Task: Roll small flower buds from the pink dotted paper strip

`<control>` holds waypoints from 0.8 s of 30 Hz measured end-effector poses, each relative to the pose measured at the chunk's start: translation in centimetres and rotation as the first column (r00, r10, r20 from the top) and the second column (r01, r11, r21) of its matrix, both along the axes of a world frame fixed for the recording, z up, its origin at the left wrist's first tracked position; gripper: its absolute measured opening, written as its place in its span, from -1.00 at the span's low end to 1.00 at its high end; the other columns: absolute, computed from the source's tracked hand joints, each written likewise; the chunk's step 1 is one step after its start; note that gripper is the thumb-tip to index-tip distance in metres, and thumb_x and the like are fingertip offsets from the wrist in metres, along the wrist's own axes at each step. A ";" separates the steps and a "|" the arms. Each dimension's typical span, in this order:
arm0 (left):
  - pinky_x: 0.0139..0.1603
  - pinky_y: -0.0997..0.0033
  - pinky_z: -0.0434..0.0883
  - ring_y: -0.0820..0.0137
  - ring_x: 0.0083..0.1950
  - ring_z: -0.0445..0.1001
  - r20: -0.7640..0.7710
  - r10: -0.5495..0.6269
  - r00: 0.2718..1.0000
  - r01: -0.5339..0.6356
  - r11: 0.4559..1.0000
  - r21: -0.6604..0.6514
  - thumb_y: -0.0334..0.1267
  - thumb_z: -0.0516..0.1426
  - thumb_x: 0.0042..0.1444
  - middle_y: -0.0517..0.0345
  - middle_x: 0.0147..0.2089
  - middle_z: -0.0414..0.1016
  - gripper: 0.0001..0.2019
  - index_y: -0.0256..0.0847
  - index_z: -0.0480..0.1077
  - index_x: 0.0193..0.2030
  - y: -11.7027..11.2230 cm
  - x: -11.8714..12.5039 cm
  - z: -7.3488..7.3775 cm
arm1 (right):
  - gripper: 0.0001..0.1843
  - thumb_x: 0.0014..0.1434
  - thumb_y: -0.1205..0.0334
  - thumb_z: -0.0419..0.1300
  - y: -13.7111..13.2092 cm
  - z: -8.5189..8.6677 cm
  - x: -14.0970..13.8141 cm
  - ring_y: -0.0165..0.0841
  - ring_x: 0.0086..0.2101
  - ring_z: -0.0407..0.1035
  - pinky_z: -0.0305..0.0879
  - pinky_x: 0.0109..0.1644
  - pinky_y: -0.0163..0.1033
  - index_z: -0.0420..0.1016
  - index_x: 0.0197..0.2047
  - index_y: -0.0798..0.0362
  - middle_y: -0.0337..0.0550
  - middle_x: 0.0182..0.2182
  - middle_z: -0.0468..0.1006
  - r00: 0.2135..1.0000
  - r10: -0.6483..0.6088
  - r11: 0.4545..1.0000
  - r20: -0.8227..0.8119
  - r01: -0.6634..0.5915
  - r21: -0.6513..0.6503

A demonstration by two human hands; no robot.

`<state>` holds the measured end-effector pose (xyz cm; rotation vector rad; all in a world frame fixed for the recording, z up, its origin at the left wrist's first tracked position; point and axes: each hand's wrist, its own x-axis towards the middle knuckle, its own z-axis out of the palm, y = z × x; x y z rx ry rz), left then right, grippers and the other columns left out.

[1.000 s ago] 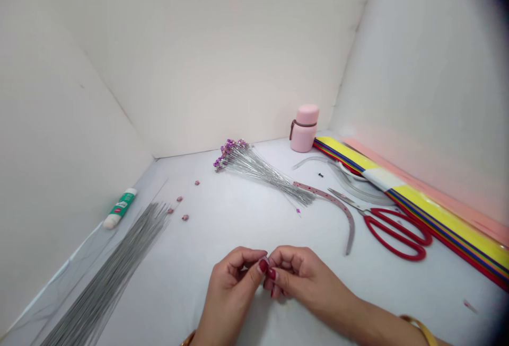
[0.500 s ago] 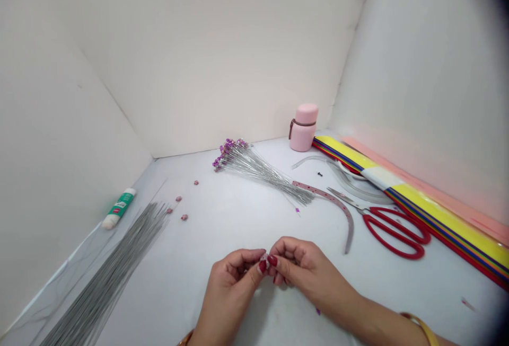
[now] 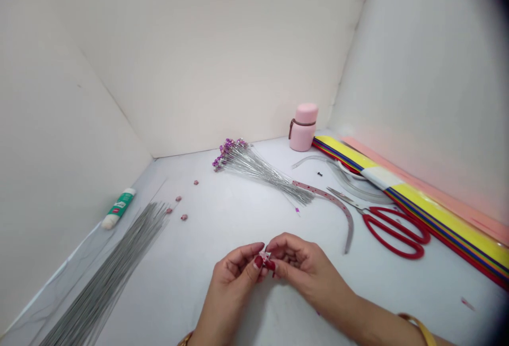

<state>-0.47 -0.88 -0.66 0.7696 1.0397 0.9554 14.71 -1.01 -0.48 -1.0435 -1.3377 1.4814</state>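
At the front middle of the table, my left hand (image 3: pixel 238 277) and my right hand (image 3: pixel 300 266) meet fingertip to fingertip. Between them they pinch a small pink folded paper star (image 3: pixel 265 255), partly hidden by the thumbs. Several similar pink stars (image 3: pixel 184 217) lie loose to the left. Beyond my hands rests a bundle of silver wire stems (image 3: pixel 266 173) tipped with purple and pink pieces (image 3: pixel 229 150). A curved pink strip with dark spots (image 3: pixel 342 208) lies to the right of it.
On the left are a sheaf of bare grey wires (image 3: pixel 111 272) and a green-and-white glue stick (image 3: pixel 119 209). Red-handled scissors (image 3: pixel 397 229), a clear strip coil (image 3: pixel 358 187) and stacked coloured paper (image 3: pixel 417 197) lie on the right. A pink flask (image 3: pixel 304 127) stands by the back wall.
My fingers have shifted on the small star: the right index fingertip has lifted and both thumbs have moved, so more of the star shows. Everything else stays in place.
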 end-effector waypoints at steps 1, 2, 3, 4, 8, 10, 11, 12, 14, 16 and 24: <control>-0.29 0.53 0.32 0.49 -0.39 0.42 0.022 -0.019 1.000 0.019 1.000 -0.007 -0.28 0.25 -0.11 0.09 -0.41 0.55 -0.77 -0.30 0.48 -0.27 0.0 0.0 0.1 | -0.93 0.08 0.29 0.15 0.0 0.0 0.0 -0.41 -0.44 0.33 0.22 -0.34 -0.31 0.37 -0.32 0.08 -0.24 -0.51 0.46 1.000 0.002 1.000 0.004 -0.002 0.013; -0.29 0.55 0.32 0.50 -0.39 0.41 0.044 -0.033 0.999 0.034 0.999 -0.016 -0.28 0.24 -0.10 0.10 -0.42 0.55 -0.78 -0.30 0.49 -0.27 -0.1 0.0 0.2 | -0.94 0.09 0.29 0.14 0.0 0.0 0.0 -0.40 -0.43 0.34 0.23 -0.32 -0.29 0.37 -0.32 0.08 -0.23 -0.50 0.46 1.000 0.009 1.000 -0.002 -0.009 0.020; -0.29 0.56 0.31 0.51 -0.40 0.40 0.066 -0.044 0.997 0.046 0.999 -0.024 -0.28 0.24 -0.10 0.11 -0.45 0.54 -0.79 -0.31 0.49 -0.28 -0.1 0.0 0.3 | -0.93 0.09 0.28 0.14 0.0 0.0 0.0 -0.39 -0.42 0.35 0.23 -0.31 -0.29 0.37 -0.32 0.08 -0.22 -0.49 0.47 1.000 0.014 1.000 -0.020 -0.014 0.022; -0.29 0.57 0.31 0.53 -0.41 0.40 0.086 -0.049 0.995 0.052 0.998 -0.035 -0.29 0.25 -0.10 0.13 -0.47 0.53 -0.80 -0.31 0.50 -0.30 -0.1 0.1 0.4 | -0.93 0.09 0.27 0.14 0.0 0.1 0.0 -0.39 -0.41 0.36 0.24 -0.30 -0.28 0.37 -0.31 0.08 -0.21 -0.48 0.49 0.999 0.022 1.000 -0.046 -0.022 0.018; -0.31 0.59 0.31 0.55 -0.44 0.39 0.137 -0.039 0.990 0.048 0.997 -0.061 -0.31 0.26 -0.13 0.15 -0.49 0.52 -0.84 -0.31 0.51 -0.35 0.1 0.1 0.5 | -0.89 0.06 0.25 0.18 -0.1 0.4 0.0 -0.42 -0.43 0.37 0.25 -0.34 -0.32 0.36 -0.32 0.09 -0.21 -0.49 0.51 0.987 0.038 0.998 -0.155 -0.045 -0.041; -0.32 0.58 0.31 0.54 -0.44 0.39 0.134 -0.038 0.990 0.045 0.998 -0.051 -0.32 0.26 -0.13 0.13 -0.48 0.52 -0.85 -0.32 0.51 -0.37 0.1 0.0 0.3 | -0.88 0.04 0.24 0.20 -0.1 0.5 0.0 -0.45 -0.46 0.35 0.24 -0.36 -0.34 0.37 -0.33 0.09 -0.24 -0.53 0.49 0.986 0.025 0.997 -0.162 -0.035 -0.061; -0.32 0.57 0.31 0.53 -0.44 0.40 0.128 -0.037 0.991 0.044 0.998 -0.048 -0.33 0.26 -0.13 0.13 -0.48 0.52 -0.85 -0.32 0.50 -0.37 0.1 0.0 0.3 | -0.87 0.04 0.24 0.21 0.0 0.4 0.0 -0.46 -0.48 0.34 0.23 -0.37 -0.35 0.38 -0.33 0.09 -0.25 -0.55 0.48 0.987 0.016 0.997 -0.161 -0.027 -0.070; -0.31 0.56 0.31 0.52 -0.44 0.40 0.122 -0.038 0.992 0.044 0.998 -0.049 -0.33 0.26 -0.12 0.12 -0.47 0.53 -0.86 -0.32 0.50 -0.36 0.1 0.0 0.2 | -0.86 0.03 0.24 0.22 0.0 0.4 0.0 -0.47 -0.49 0.32 0.22 -0.39 -0.36 0.39 -0.33 0.09 -0.27 -0.56 0.46 0.987 0.011 0.997 -0.161 -0.024 -0.080; -0.28 0.52 0.31 0.49 -0.40 0.42 0.111 -0.049 0.993 0.055 0.997 -0.056 -0.33 0.24 -0.10 0.09 -0.45 0.54 -0.86 -0.33 0.48 -0.35 0.1 0.0 0.1 | -0.83 0.00 0.22 0.24 0.2 0.2 0.1 -0.48 -0.52 0.30 0.19 -0.43 -0.37 0.39 -0.33 0.10 -0.28 -0.57 0.44 0.985 0.015 0.993 -0.169 -0.034 -0.111; -0.27 0.50 0.31 0.46 -0.38 0.43 0.110 -0.058 0.992 0.065 0.996 -0.063 -0.33 0.24 -0.08 0.06 -0.42 0.54 -0.85 -0.33 0.47 -0.34 0.0 0.0 0.0 | -0.82 -0.03 0.21 0.26 0.3 0.2 0.1 -0.49 -0.53 0.28 0.17 -0.45 -0.38 0.39 -0.36 0.11 -0.27 -0.57 0.44 0.982 0.026 0.987 -0.189 -0.055 -0.149; -0.31 0.54 0.30 0.50 -0.42 0.40 0.142 -0.053 0.988 0.063 0.996 -0.064 -0.33 0.23 -0.07 0.13 -0.48 0.50 -0.87 -0.33 0.46 -0.35 -0.1 0.1 0.2 | -0.78 -0.05 0.17 0.27 0.5 0.4 0.2 -0.51 -0.56 0.26 0.13 -0.47 -0.40 0.36 -0.43 0.14 -0.26 -0.59 0.45 0.973 0.021 0.972 -0.231 -0.074 -0.221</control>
